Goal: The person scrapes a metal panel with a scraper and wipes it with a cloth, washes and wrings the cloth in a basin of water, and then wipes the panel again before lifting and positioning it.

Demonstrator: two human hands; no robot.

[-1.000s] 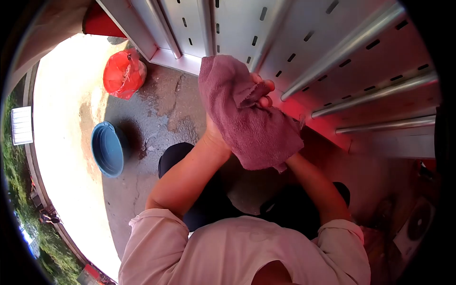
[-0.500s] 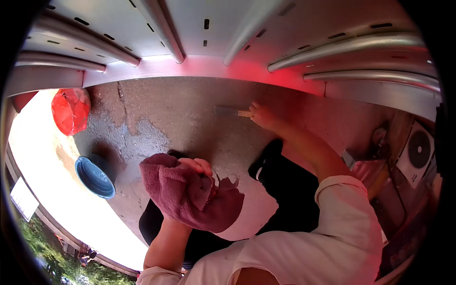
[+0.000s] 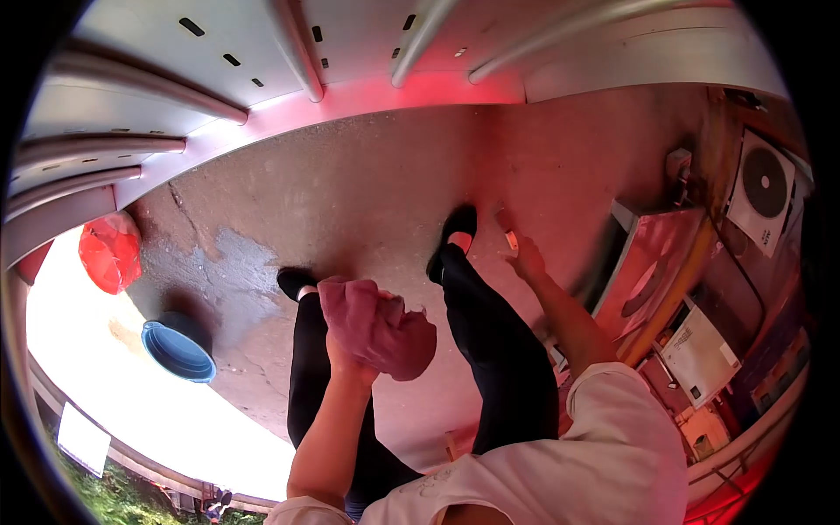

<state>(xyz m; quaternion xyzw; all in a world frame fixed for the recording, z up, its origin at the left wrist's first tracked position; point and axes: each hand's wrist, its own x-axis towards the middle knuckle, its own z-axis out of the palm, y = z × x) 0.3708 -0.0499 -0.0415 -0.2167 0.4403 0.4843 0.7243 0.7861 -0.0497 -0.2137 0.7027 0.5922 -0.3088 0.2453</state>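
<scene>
My left hand [image 3: 343, 357] is closed around a bunched maroon towel [image 3: 381, 337], held above the floor between my legs; folds of cloth cover most of the fingers. To the right, my right hand [image 3: 527, 259] grips what looks like a scraper [image 3: 511, 237] by its light wooden handle. The scraper's thin flat blade points away from me, beside my right black shoe [image 3: 460, 222]. Its blade looks dark and blurred against the concrete floor [image 3: 376, 192], and I cannot tell whether it touches the floor.
A blue basin [image 3: 179, 350] and a red plastic bag [image 3: 111, 252] stand at the left by the bright opening. Ahead rises a metal panel with tubes [image 3: 297, 52]. At the right are a metal-sided box [image 3: 652, 271], a white fan unit [image 3: 759, 188] and a white panel [image 3: 700, 354].
My view has turned right and the metal panel sits farther off. The scraper has come back toward my right shoe. My left hand has carried the towel slightly right within the view.
</scene>
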